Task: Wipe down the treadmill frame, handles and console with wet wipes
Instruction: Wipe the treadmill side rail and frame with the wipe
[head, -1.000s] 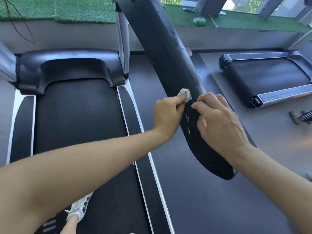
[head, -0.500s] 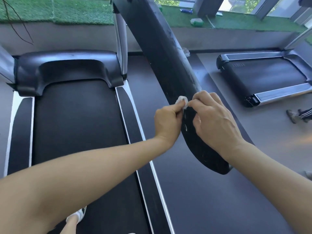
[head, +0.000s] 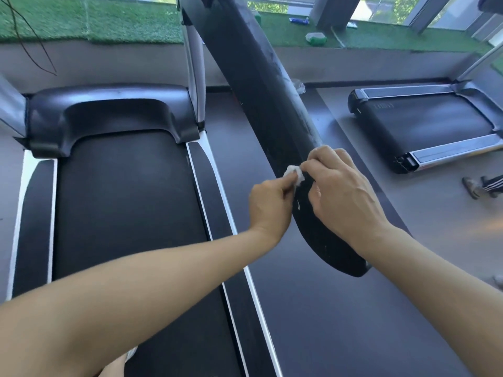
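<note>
The treadmill's long black handle [head: 275,104] slants from top centre down to its rounded end at lower right. A small crumpled white wet wipe [head: 377,174] lies against the handle's left edge. My left hand [head: 269,206] pinches the wipe from below-left. My right hand [head: 343,191] reaches over the handle with curled fingers, and its fingertips meet the wipe from the right. Pale smears streak the handle's upper right edge. The belt [head: 122,213] and black motor cover [head: 109,112] lie to the left.
A silver upright post [head: 194,63] rises beside the handle. A second treadmill [head: 430,126] stands at the right. Another person's shoe and striped trouser leg [head: 484,185] show at the right edge. Green turf [head: 109,20] with small packets lines the window ledge.
Both hands and the wipe have slid a little down and left along the handle. My right fingertips, apart from the wipe a second ago, now touch it.
</note>
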The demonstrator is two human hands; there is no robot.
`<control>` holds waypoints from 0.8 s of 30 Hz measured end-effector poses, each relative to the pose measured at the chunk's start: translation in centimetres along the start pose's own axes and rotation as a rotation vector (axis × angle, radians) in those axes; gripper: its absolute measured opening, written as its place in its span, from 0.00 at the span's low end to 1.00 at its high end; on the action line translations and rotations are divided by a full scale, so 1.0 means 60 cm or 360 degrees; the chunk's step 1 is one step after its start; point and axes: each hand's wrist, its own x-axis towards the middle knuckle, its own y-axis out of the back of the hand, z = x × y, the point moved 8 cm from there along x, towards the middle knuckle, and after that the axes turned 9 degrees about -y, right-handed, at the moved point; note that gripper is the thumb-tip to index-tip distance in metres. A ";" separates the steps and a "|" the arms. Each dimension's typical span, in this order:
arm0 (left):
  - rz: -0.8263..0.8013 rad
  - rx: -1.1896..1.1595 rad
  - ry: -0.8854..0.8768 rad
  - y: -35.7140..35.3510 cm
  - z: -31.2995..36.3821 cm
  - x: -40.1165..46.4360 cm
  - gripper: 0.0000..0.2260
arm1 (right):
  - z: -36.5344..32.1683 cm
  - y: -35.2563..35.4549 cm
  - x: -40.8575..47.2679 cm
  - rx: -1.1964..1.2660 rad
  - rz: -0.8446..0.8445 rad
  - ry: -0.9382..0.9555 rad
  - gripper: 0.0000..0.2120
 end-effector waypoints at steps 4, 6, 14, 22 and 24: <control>0.0063 0.0145 0.0055 0.021 -0.019 0.072 0.10 | 0.003 -0.003 0.001 -0.0082 0.0002 -0.0009 0.09; 0.0133 0.0205 0.0162 0.032 -0.040 0.113 0.11 | 0.001 -0.005 0.003 -0.0089 -0.0003 -0.0017 0.09; -0.0084 -0.0068 0.0251 -0.008 -0.032 0.000 0.10 | -0.007 0.001 0.002 -0.0011 0.0081 0.0026 0.19; 0.0014 0.0168 0.0259 0.010 -0.085 0.098 0.12 | 0.001 -0.018 0.011 -0.0134 0.0066 -0.0060 0.08; 0.0034 0.0242 0.0322 0.019 -0.102 0.131 0.13 | -0.001 -0.018 0.014 -0.0152 0.0072 -0.0050 0.09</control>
